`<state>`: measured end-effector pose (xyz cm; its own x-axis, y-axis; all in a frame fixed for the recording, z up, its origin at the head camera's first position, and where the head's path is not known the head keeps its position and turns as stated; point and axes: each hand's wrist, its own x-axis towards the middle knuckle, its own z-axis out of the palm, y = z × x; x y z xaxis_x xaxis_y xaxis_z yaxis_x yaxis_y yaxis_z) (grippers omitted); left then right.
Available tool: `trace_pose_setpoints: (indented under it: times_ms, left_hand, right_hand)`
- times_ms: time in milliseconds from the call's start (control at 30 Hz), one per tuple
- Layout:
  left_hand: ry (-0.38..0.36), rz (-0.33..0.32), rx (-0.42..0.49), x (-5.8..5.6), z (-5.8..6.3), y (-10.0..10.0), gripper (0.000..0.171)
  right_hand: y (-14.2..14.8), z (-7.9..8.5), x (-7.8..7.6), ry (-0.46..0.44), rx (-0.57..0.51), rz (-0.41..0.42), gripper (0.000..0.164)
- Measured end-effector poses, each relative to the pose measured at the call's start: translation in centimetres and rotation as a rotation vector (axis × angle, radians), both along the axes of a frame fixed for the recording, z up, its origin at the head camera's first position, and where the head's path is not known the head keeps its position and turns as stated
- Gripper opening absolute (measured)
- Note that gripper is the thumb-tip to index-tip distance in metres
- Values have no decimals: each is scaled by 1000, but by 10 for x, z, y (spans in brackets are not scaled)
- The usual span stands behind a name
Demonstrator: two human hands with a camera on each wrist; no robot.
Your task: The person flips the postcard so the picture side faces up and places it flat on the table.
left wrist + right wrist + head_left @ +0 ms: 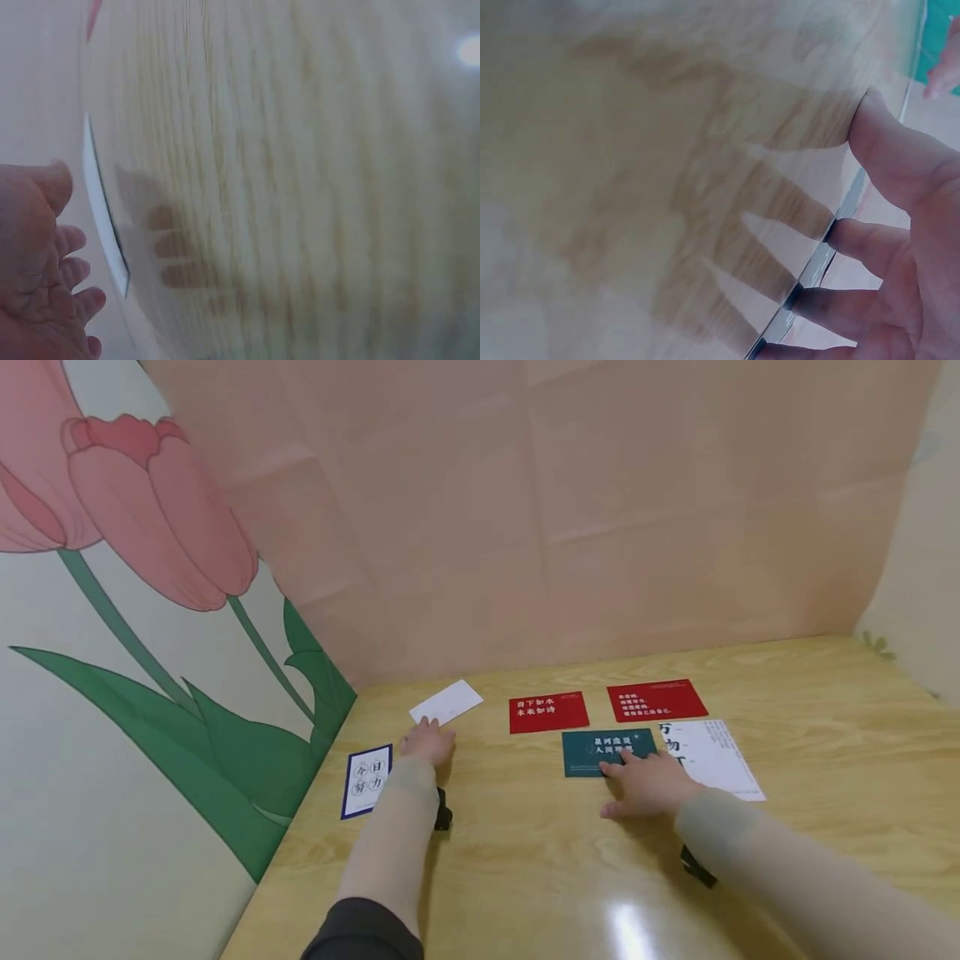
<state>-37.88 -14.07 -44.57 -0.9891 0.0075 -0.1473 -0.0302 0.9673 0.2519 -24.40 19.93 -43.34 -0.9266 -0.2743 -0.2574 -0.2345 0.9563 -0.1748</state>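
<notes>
My right hand (pixel 651 785) rests its fingertips on a teal card (pixel 585 764) with white lettering. In the right wrist view its fingers (pixel 840 311) are spread along the teal card's near edge (pixel 821 262), and the thumb (pixel 885 142) reaches the tabletop. My left hand (pixel 429 745) is at the near edge of a plain white card (pixel 450 700). The left wrist view has the fingers (pixel 75 270) a little raised beside the white card (pixel 105 214), holding nothing. Partly behind the left forearm lies a blue-bordered card (pixel 366 781) with black characters.
Two red cards, one in the middle (pixel 547 718) and one farther right (pixel 660 700), lie toward the back of the wooden table (pixel 517 860). A white card with black lettering (pixel 723 760) is partly covered by the right hand. Beyond stands a pink backdrop (pixel 600 527).
</notes>
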Motion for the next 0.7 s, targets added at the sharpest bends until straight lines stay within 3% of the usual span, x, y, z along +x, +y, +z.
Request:
trace_pose_setpoints:
  times_ms: [200,433,700]
  left_hand:
    - [-40,-57,-66,-9,-4,1,62]
    - [-29,-67,-74,-3,-10,2,59]
    - [-46,-164,-175,14,-5,11,59]
  right_hand:
    - [-3,0,0,24,15,-6,84]
    - [-9,2,1,18,34,28,84]
    - [-6,7,0,4,42,24,82]
